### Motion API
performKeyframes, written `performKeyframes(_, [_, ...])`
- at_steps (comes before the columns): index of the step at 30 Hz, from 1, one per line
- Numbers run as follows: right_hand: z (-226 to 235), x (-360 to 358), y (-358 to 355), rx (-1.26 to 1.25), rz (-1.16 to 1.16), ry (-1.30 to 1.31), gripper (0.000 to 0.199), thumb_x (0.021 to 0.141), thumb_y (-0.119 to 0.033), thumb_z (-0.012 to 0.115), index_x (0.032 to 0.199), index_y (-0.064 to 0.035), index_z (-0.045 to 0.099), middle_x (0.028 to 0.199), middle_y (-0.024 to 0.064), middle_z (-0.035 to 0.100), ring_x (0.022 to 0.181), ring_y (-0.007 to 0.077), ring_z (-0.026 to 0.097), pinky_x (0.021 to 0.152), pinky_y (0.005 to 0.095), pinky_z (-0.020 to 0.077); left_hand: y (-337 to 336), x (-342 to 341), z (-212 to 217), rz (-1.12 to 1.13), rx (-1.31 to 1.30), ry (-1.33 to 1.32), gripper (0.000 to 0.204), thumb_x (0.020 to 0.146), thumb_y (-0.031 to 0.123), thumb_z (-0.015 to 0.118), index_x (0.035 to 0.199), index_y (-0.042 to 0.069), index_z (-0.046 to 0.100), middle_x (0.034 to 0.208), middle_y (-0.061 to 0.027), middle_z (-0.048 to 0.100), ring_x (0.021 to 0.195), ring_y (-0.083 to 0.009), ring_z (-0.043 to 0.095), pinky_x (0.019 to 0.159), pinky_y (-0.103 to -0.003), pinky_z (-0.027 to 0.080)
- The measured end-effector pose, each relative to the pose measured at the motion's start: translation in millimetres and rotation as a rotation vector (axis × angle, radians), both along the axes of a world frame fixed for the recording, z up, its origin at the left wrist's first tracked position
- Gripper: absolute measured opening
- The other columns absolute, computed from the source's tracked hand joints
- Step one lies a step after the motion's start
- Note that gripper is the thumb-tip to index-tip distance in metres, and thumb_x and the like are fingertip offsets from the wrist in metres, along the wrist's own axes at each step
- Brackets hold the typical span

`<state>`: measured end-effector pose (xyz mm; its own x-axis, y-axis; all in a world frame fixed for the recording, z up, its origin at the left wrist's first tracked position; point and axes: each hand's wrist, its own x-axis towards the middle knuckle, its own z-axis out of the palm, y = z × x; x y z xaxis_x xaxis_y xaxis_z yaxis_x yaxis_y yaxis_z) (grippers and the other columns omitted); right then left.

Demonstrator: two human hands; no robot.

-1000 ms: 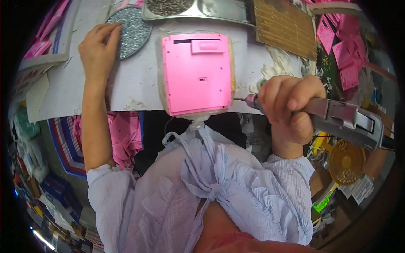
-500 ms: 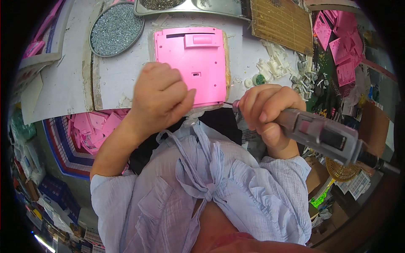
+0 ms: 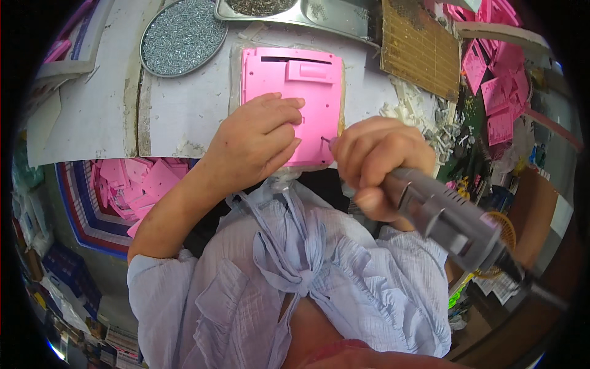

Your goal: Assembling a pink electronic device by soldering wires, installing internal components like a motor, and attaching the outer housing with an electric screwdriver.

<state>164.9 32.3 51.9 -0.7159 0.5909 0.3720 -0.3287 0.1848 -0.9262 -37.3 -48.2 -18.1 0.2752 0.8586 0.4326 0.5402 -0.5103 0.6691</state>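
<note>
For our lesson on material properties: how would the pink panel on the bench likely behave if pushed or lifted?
The pink panel looks like thin moulded plastic, so probably stiff and light. Lying flat, it seems apt to slide, not roll; the left hand presses on it. Its slots suggest it might crack if forced.

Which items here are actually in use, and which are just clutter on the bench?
In use:
left hand, pressing on the pink plastic panel
right hand, gripping the grey electric screwdriver, tip at the panel's right edge

Lying about:
round tray of screws
metal tray
brown slatted board
basket of pink parts
</note>
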Motion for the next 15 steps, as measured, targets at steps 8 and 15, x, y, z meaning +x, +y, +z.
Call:
performKeyframes(8, [9.4,-3.0,26.1,-0.009,0.051,0.056,0.029,0.088,-0.017,0.077,0.074,-0.0091,0.052,0.059,0.0040,0.056,0.052,0.0203,0.056,0.051,0.0334,0.0487,-0.1,-3.1,-2.1,0.001,0.012,-0.003,0.017,0.081,0.006,0.074,0.080,0.000,0.058,0.121,-0.0168,0.067,0.115,-0.0334,0.066,0.103,-0.050,0.052])
performKeyframes(15, [-3.5,-16.0,35.9,0.028,-0.065,-0.028,0.034,0.091,-0.025,0.079,0.075,-0.0125,0.051,0.059,0.0024,0.057,0.050,0.0172,0.054,0.052,0.0340,0.0502,2.4,-2.9,-0.6,-0.002,-0.018,-0.015,0.018,0.079,0.006,0.075,0.079,0.000,0.058,0.120,-0.0168,0.067,0.114,-0.0331,0.067,0.100,-0.050,0.053])
